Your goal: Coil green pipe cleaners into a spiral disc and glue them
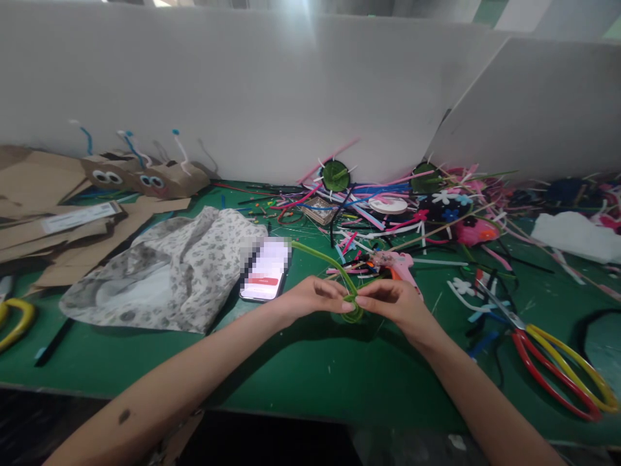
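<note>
A green pipe cleaner (356, 316) is coiled into a small round between my two hands, just above the green table. One loose end of it arcs up and away to the left. My left hand (323, 296) pinches the coil with thumb and forefinger from the left. From the right, my right hand (391, 301) pinches the same coil, thumb tips almost meeting. Directly behind my right hand lies a pink glue gun (402, 266), partly hidden by the fingers. A phone (264, 268) with a lit screen rests left of my left hand.
Red-and-yellow-handled scissors (557, 369) lie at right; yellow-handled scissors (17, 320) sit at the left edge. A patterned grey cloth (194, 259) and cardboard pieces (87, 239) cover the left. Several coloured pipe cleaners (373, 194) are heaped at the back, beneath a grey partition (242, 90).
</note>
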Motion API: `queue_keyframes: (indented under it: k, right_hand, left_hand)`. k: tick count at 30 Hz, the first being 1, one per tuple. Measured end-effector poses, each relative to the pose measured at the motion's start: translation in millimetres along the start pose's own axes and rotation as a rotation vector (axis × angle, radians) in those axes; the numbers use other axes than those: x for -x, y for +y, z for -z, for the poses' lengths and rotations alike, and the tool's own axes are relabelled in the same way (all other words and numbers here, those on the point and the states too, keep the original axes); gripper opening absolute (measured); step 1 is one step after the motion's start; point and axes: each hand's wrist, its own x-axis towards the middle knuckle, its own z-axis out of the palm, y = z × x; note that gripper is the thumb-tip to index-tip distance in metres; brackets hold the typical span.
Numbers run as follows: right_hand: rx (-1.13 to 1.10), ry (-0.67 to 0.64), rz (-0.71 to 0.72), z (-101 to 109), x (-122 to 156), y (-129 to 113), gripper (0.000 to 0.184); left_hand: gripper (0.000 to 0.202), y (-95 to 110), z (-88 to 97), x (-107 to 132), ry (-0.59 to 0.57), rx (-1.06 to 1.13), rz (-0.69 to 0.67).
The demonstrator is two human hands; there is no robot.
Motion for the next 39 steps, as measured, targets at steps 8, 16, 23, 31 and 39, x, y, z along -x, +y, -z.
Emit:
queue_keyframes:
  k: [8, 16, 23, 31, 39]
  right_hand:
    - [-0.118, 0.020, -0.105, 0.8, -0.1, 0.2, 0.023]
    - [-0.390, 0.079, -0.117, 3.6, -1.7, -0.8, 0.025]
    - [-0.512, 0.093, -0.026, 18.3, 2.7, -3.6, 0.027]
    - [-0.553, -0.158, 0.088, 17.7, 4.1, 3.9, 0.018]
    - [-0.493, -0.232, 0.034, 7.6, 2.9, 14.5, 0.022]
  left_hand:
    - [0.015, -1.1, 0.4, -0.2, 0.016, 0.090, 0.031]
    - [0.040, -0.5, 7.7, -5.0, 0.038, 0.300, 0.083]
    - [0.032, -3.9, 15.0, -9.5, 0.035, 0.469, 0.089]
    - [0.031, 4.1, 2.7, 0.5, 0.045, 0.411, -0.115]
    - [0.044, 3.2, 4.5, -0.9, -0.129, 0.619, -0.139]
